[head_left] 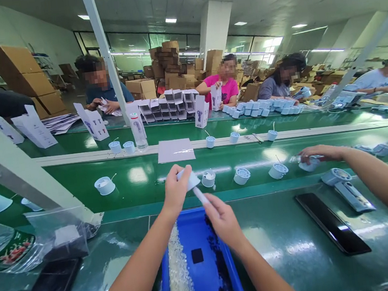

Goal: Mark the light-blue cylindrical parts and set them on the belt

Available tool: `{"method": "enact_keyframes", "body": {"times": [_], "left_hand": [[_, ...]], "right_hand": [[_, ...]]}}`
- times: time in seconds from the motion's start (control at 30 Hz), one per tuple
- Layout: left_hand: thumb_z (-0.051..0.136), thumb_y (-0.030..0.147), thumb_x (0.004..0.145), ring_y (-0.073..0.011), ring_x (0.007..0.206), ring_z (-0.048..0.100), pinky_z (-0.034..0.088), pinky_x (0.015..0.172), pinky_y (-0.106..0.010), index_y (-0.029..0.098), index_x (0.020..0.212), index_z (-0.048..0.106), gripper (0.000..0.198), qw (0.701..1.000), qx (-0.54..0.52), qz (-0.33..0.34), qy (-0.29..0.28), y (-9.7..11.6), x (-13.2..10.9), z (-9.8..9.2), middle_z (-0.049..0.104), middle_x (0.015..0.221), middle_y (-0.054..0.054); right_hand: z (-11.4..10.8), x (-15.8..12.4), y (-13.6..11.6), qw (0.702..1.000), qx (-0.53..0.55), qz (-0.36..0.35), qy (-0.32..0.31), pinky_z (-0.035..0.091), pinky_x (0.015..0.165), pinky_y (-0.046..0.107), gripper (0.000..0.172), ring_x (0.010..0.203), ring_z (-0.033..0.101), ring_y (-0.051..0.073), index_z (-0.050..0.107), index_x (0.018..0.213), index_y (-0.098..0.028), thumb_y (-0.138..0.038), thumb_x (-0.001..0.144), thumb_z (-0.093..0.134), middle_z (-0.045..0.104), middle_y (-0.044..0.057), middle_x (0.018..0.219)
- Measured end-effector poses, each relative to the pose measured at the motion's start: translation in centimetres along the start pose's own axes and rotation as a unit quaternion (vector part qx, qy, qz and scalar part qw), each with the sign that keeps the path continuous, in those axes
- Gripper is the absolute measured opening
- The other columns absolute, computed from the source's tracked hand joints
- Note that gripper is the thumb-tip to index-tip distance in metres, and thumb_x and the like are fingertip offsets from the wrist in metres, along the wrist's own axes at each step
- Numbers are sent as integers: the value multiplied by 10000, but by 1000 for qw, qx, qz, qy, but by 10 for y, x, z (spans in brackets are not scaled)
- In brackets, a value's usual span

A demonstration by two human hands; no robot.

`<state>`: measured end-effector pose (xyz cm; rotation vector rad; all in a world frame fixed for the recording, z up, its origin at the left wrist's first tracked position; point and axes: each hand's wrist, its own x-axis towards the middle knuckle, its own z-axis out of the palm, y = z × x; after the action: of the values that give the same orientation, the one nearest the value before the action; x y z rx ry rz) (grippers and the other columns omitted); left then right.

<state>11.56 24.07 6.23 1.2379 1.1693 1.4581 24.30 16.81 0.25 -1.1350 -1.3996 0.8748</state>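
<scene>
My left hand (178,187) is closed around a light blue plastic cup-shaped part (190,180), held tilted above the far end of a blue tray (165,281). My right hand (222,217) pinches a pale narrow stick-like piece (200,195), its upper end touching or very near the blue part. I cannot tell whether the two are joined. Below both hands, the tray holds a heap of small whitish pieces (180,279) along its left side and small black pieces (225,283) along its right. A black square (197,255) lies between them.
Several round light blue parts, such as this one (242,175), stand along the green belt (140,197). A co-worker's arm (369,166) reaches in from the right, over a phone (332,223). A metal post (23,171) and a large bottle (8,246) stand left.
</scene>
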Motion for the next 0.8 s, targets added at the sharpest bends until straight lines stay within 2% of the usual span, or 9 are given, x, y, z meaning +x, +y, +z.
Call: {"method": "enact_keyframes", "body": {"times": [0.1, 0.17, 0.27, 0.43, 0.53, 0.6, 0.67, 0.73, 0.8], "left_hand": [[574, 480, 789, -106, 535, 281, 282, 507, -246, 196, 544, 279, 478, 993, 29, 39, 111, -3, -11, 11, 274, 555, 44], [549, 503, 798, -110, 527, 281, 288, 505, -252, 200, 543, 254, 494, 991, 22, 39, 126, -5, -16, 16, 260, 553, 41], [511, 546, 798, -120, 553, 367, 345, 532, -252, 214, 616, 340, 415, 995, -27, 38, 88, -5, -20, 23, 355, 598, 36], [521, 617, 756, -141, 608, 473, 397, 578, -268, 224, 806, 411, 412, 995, 51, 6, -90, 3, -5, 5, 461, 689, 26], [696, 554, 619, -175, 698, 529, 414, 631, -288, 230, 959, 395, 557, 977, 203, 58, -5, 3, 20, -21, 506, 797, 11], [696, 500, 637, -215, 828, 547, 431, 724, -327, 225, 996, 441, 519, 936, 342, 83, -19, -6, 37, -29, 519, 907, -29], [680, 418, 668, -252, 955, 527, 420, 823, -364, 223, 970, 537, 387, 870, 474, 88, -106, -22, 49, -25, 512, 1001, -70], [694, 316, 655, -311, 1065, 485, 394, 876, -410, 218, 1014, 588, 388, 778, 597, 66, -185, -39, 52, -9, 507, 1106, -114], [710, 266, 641, -361, 1139, 434, 345, 933, -457, 181, 1141, 562, 528, 715, 665, 72, -201, -52, 49, 17, 490, 1187, -169]], "right_hand": [[10, -6, -4, 998, 10, 8, -65, 240, 419, 229, 363, 447, 304, 94, 644, 986, -163, -456, 910, 444, 362, -57, 515], [17, -10, -5, 995, 78, 33, -61, 216, 400, 226, 426, 429, 255, 90, 622, 972, -153, -519, 906, 415, 302, -73, 503], [20, -12, -4, 983, 162, 76, -49, 183, 373, 221, 453, 408, 187, 85, 588, 955, -162, -568, 899, 395, 228, -95, 492], [11, -2, -1, 996, 82, 23, -11, 211, 426, 227, 376, 477, 250, 97, 588, 886, -184, -525, 902, 429, 307, -63, 555], [2, 10, 1, 998, 50, 22, 8, 247, 466, 230, 391, 536, 296, 107, 570, 749, -176, -526, 882, 456, 347, -43, 592], [-4, 18, 5, 993, 72, 44, 79, 250, 465, 228, 410, 538, 282, 107, 537, 720, -178, -547, 875, 445, 316, -49, 589], [-10, 24, 8, 982, 113, 65, 138, 229, 443, 224, 415, 512, 243, 102, 524, 756, -182, -572, 867, 438, 267, -65, 572], [-15, 28, 12, 970, 159, 76, 166, 199, 420, 224, 424, 485, 202, 99, 531, 820, -182, -596, 855, 443, 231, -82, 552], [-18, 31, 14, 960, 192, 77, 189, 183, 408, 225, 447, 469, 182, 98, 545, 873, -177, -610, 852, 436, 218, -91, 537]]}}
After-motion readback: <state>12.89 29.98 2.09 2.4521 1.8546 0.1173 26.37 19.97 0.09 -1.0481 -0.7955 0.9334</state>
